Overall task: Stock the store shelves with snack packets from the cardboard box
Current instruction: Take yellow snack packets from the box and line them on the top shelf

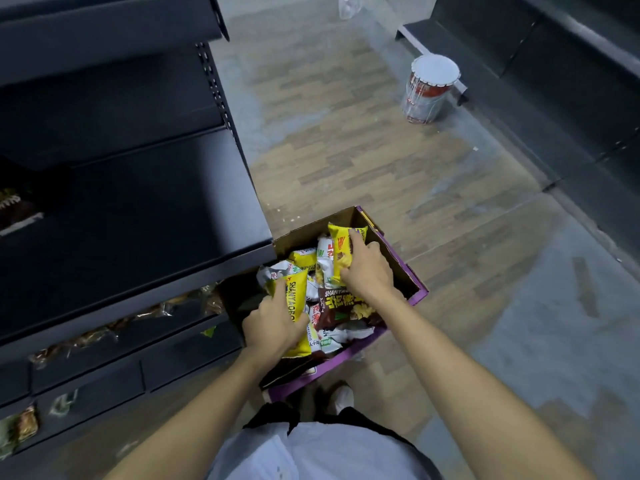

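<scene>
**Both hands in the box, one packet each.** The cardboard box (pixel 304 235) stands on the floor at 6 o'clock of the view, one corner close against the shelving at 9 o'clock. My left hand (pixel 273 323) lies over the near yellow packet (pixel 294 296) at the box's 8 o'clock side, with the fingers curled round its edge. My right hand (pixel 369 268) pinches the far yellow packet (pixel 341 247) near the box's 1 o'clock corner, and that packet stands tilted above the heap. A brown packet (pixel 343 304) lies between my wrists, with white packets around it.

**Step in hand, as I judge it:** lifting one packet per hand.
- I should grip each bag by its sealed edge rather than its puffed middle, so the contents are not crushed.
- I should raise it straight up, so the loose neighbours do not slide over the low wall.
- The bare shelf (pixel 138 220) at 9 o'clock looks like the nearest free place.
- The lower shelf (pixel 104 332) at 8 o'clock already carries a row of wrapped snacks.

**Hidden or unclear:**
- My left palm covers much of its bag, so I cannot tell how firm that grip is.
- The depth of the heap is hidden.
- My left forearm crosses the box's near wall.
- The lettering on the packets reads only in part.
- The shelving is cut off at the left edge, and its dark recesses show little.
- A tin (pixel 431 88) at 1 o'clock stands well apart, and its label is unreadable.
</scene>
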{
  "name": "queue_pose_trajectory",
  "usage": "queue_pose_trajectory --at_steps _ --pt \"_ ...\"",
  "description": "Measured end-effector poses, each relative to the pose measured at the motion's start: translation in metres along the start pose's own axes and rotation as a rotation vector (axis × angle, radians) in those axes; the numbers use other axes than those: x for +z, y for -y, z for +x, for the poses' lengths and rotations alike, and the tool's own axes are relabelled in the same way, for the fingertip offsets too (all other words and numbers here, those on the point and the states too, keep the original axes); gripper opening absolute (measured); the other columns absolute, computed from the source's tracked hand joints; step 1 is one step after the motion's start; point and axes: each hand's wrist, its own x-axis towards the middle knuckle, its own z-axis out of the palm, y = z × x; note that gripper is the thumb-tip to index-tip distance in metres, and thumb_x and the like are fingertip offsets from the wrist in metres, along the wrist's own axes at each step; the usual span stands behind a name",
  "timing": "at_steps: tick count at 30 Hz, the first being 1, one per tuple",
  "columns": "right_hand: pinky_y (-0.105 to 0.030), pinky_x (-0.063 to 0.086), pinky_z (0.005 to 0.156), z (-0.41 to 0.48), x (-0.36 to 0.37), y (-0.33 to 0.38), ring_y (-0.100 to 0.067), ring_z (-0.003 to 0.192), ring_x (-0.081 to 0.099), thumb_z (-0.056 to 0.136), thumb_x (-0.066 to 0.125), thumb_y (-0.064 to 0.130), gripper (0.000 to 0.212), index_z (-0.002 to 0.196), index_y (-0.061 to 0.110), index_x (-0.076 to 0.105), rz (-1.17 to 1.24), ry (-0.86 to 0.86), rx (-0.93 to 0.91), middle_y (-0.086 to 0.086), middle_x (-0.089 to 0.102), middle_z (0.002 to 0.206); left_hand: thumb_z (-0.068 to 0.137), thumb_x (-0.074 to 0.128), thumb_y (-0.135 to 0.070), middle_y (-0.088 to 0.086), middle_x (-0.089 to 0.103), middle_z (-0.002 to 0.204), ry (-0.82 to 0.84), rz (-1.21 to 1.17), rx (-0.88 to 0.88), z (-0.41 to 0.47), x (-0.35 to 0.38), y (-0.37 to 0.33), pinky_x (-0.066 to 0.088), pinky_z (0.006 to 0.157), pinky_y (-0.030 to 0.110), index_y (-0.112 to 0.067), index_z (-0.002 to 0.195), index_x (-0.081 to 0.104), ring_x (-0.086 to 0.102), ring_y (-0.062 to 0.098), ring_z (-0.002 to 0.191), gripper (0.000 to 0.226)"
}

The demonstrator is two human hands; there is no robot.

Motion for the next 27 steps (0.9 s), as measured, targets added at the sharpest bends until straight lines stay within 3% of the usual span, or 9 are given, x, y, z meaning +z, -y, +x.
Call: queue_pose_trajectory --at_steps 4,7,11,15,19,27 --pt "-0.043 0.047 0.079 -0.049 0.019 -0.014 -0.035 0.113 0.049 0.09 0.061 0.024 0.075 0.152 0.029 0.019 -0.243 -0.024 -0.079 -0.014 0.041 0.129 0.088 0.05 -0.059 0.007 0.062 0.107 -0.023 0.068 0.016 -0.006 0.01 -0.001 0.05 0.069 0.035 -0.033 0.148 0.016 0.066 0.032 0.092 0.074" --pt "-0.041 0.05 0.082 -0.063 0.045 -0.024 -0.032 0.121 0.043 0.088 0.065 0.019 0.086 0.155 0.025 0.011 -0.372 0.018 -0.064 -0.014 0.035 0.139 0.091 0.05 -0.056 0.009 0.059 0.11 0.054 0.125 0.045 -0.01 0.021 -0.002 0.051 0.072 0.037 -0.035 0.149 0.019 0.065 0.033 0.094 0.069" --pt "-0.04 0.051 0.086 -0.061 0.058 -0.032 -0.037 0.126 0.039 0.087 0.072 0.024 0.1 0.157 0.023 0.0 -0.372 0.078 -0.048 -0.021 0.027 0.147 0.087 0.058 -0.053 0.014 0.054 0.118 0.185 0.078 0.042 -0.012 0.027 -0.009 0.05 0.082 0.042 -0.029 0.139 0.036 0.06 0.037 0.104 0.062" --pt "-0.04 0.051 0.086 -0.058 0.059 -0.035 -0.04 0.126 0.04 0.086 0.074 0.028 0.106 0.157 0.023 -0.004 -0.356 0.113 -0.041 -0.025 0.026 0.148 0.084 0.066 -0.051 0.015 0.052 0.127 0.252 0.016 0.006 -0.008 0.026 -0.014 0.047 0.092 0.042 -0.028 0.143 0.036 0.055 0.037 0.114 0.07" --pt "-0.039 0.051 0.085 -0.061 0.054 -0.036 -0.038 0.123 0.045 0.086 0.074 0.022 0.103 0.157 0.024 -0.001 -0.322 0.071 -0.082 -0.024 0.034 0.144 0.08 0.071 -0.043 0.008 0.063 0.112 0.212 0.007 -0.011 -0.003 0.023 -0.011 0.052 0.083 0.041 -0.028 0.129 0.047 0.063 0.033 0.103 0.056" --pt "-0.039 0.051 0.086 -0.07 0.035 -0.036 -0.033 0.117 0.053 0.087 0.071 0.031 0.09 0.156 0.023 0.013 -0.225 0.001 -0.14 -0.018 0.045 0.133 0.084 0.067 -0.049 0.007 0.059 0.112 0.02 -0.072 -0.042 -0.018 0.011 -0.012 0.051 0.078 0.04 -0.038 0.139 0.038 0.062 0.032 0.101 0.063"
